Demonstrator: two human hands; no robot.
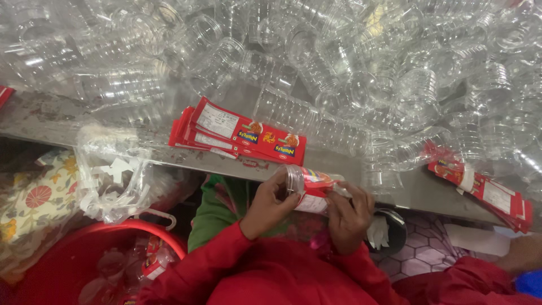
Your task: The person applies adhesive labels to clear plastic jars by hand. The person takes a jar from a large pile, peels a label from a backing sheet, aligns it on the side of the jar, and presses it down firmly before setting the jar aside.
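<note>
A: Left hand and right hand, both curled around one clear jar, its red label on, below the table edge.

B: Two red label stacks on the steel table; empty jars heaped there, too many to count.

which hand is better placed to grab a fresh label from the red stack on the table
Left, probably. The left hand grips the jar at its open end, just below the label stack. The right hand is farther off, pressing the label onto the jar.

Your metal table | heap of clear plastic jars from 9 to 3 o'clock | red label stack at centre | second label stack at 4 o'clock
</note>
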